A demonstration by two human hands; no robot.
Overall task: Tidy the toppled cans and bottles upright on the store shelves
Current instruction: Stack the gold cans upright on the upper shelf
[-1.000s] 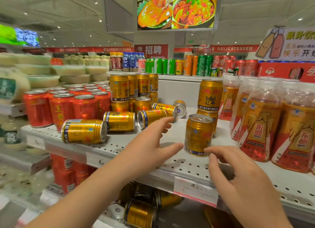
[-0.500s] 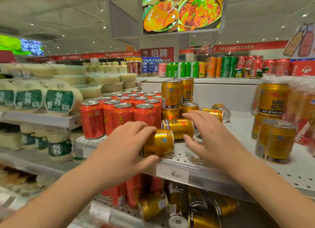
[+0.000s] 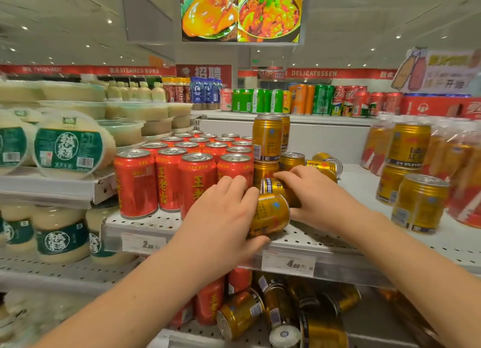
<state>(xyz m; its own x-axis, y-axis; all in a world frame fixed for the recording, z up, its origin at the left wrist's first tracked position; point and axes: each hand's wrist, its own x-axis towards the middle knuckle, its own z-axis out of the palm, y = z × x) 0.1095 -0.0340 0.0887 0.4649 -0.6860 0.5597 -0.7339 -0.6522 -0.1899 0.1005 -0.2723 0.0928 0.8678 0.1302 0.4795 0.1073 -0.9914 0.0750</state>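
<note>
The person's left grip [image 3: 221, 217] is closed round the front gold can [image 3: 270, 215], fingers wrapped over its left side and thumb tucked in by its base. Half a second ago this can lay on its side under the same grip; now it stands almost upright at the front edge of the perforated shelf [image 3: 156, 224], leaning slightly. Whether its base sits flat I cannot tell, since the thumb hides it.

The right grip [image 3: 320, 202] stays on the second gold can [image 3: 273, 187], which still lies on its side just behind the first; the fingers curl across its top and the thumb comes in below, so it looks held rather than merely touched. The two cans are touching or very nearly so.

As I judge it, one can is all but righted and needs only to be set square and released; the second is the next to be tipped up. Room is tight: the row of red cans [image 3: 197, 183] stands just beside the left knuckles, so a wide swing could knock them.

Plenty remains. More toppled gold cans [image 3: 324, 165] lie behind the right grip, near the stacked gold cans [image 3: 268, 139]; a heap of fallen gold cans [image 3: 239, 314] lies on the shelf below. The upright gold can [image 3: 419, 202] to the right stands well apart and needs nothing.
</note>
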